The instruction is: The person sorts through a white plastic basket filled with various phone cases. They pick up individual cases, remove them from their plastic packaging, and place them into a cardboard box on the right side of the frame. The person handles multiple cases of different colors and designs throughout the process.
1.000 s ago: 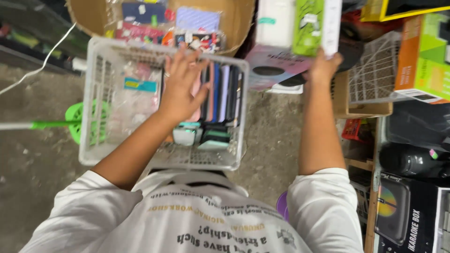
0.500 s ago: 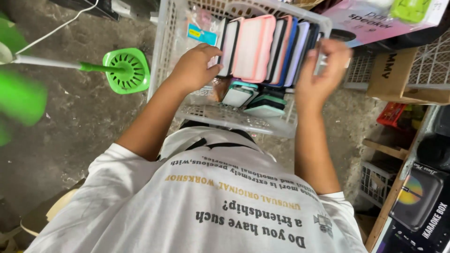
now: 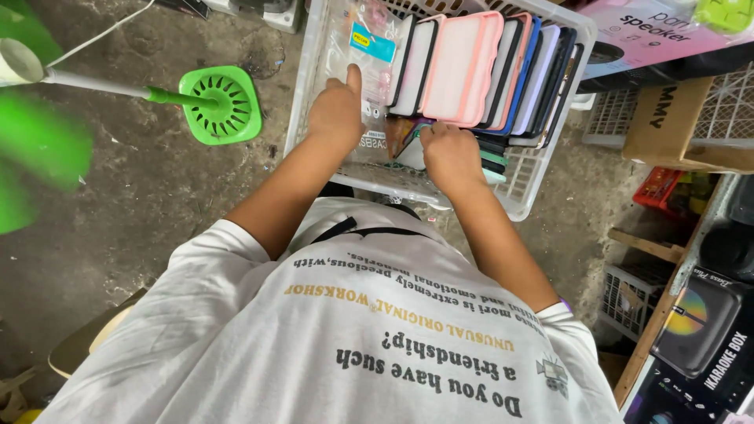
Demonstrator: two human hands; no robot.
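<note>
A white plastic basket [image 3: 542, 169] with perforated walls is seen from above, and both hands are lowered into it. The left hand [image 3: 336, 110] is laid flat on a stack of clear plastic packets [image 3: 357, 47] at the basket's left end, thumb pointing up, apparently to keep the packets pressed aside; its grip is loose and wide, with nothing clasped. The right hand [image 3: 449, 153] is dipped into the near part of the basket, beneath a row of phone cases [image 3: 471, 67] stood on edge in pink, blue, lilac and black. Its fingers are curled down among smaller teal and dark cases [image 3: 493, 161] lying below, but whether one of them is actually pinched cannot be told, since the fingertips are hidden. The upright cases are packed side by side, likely so that each edge can be thumbed through. The basket is held just in front of the person's white printed shirt [image 3: 377, 330], above a rough, stained concrete floor [image 3: 157, 196]. To the left, a green slotted disc on a pole [image 3: 220, 104] is seen over the floor. To the right, a cardboard box [image 3: 667, 118], a pink speaker box [image 3: 636, 31] and dark boxed goods [image 3: 707, 338] are crowded on wooden shelving.
</note>
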